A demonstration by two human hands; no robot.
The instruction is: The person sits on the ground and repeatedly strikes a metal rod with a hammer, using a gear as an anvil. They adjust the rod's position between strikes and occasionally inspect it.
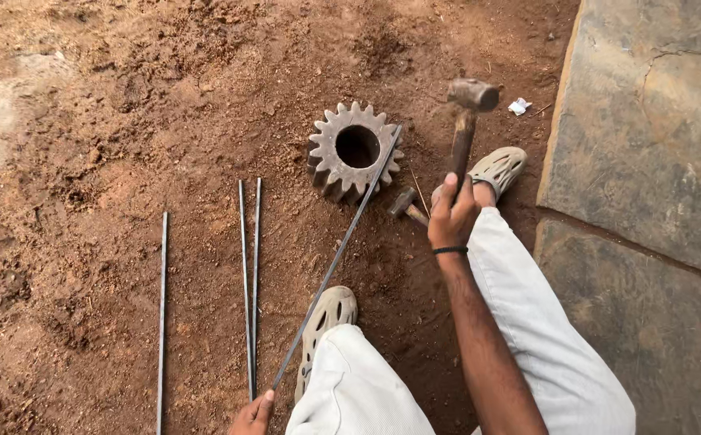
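Red-brown dirt ground (pixel 85 121) filled the head view, with a stone slab (pixel 649 121) at right. A toothed gear (pixel 336 165) lay in the soil. The right hand (pixel 451 213) was closed around a raised hammer (pixel 470 113). The left hand (pixel 252 415) gripped the near end of a long steel rod (pixel 338 254) that rested across the gear. Three more rods (pixel 247 282) lay apart at left, and a second hammer (pixel 407 205) sat just beside the gear.

Nothing here in the way of labels, signs or screens. Closest thing is a small crumpled white scrap (pixel 519 105), maybe a bit of wrapper, lying on the dirt by the edge of the stone slab (pixel 649 121).
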